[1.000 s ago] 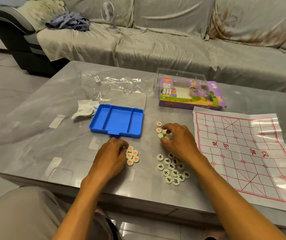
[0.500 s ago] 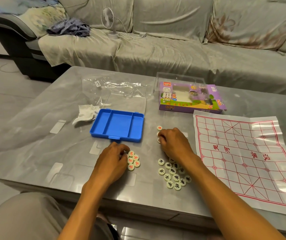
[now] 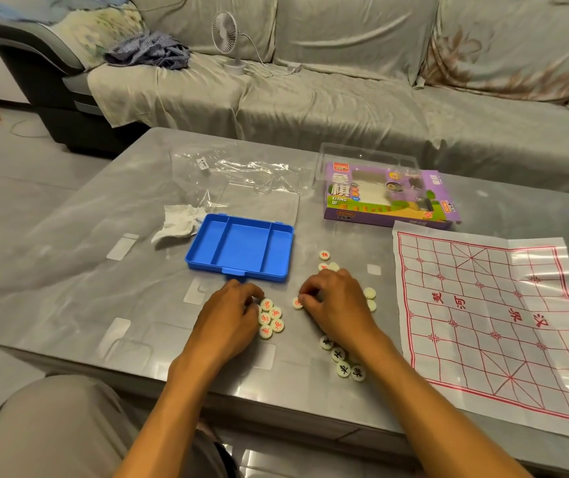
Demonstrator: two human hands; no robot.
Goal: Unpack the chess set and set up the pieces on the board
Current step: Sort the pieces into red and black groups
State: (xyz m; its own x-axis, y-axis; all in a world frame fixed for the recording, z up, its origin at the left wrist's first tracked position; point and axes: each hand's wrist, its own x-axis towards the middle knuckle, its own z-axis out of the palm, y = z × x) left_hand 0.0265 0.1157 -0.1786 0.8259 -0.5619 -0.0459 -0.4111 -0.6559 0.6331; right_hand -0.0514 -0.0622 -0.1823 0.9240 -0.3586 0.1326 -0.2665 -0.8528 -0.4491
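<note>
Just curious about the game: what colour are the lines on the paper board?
Red lines on a white paper board, seen clearly in the head view.

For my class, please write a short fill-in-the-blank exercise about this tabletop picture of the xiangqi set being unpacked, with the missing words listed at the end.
1. The blue tray holds ____ pieces.
2. The lines on the paper board are printed in ____.
3. The pieces beside the left hand bear ____ characters.
4. The right hand pinches one piece, and the pieces below its wrist bear ____ characters.

Missing words: no; red; red; black
</note>
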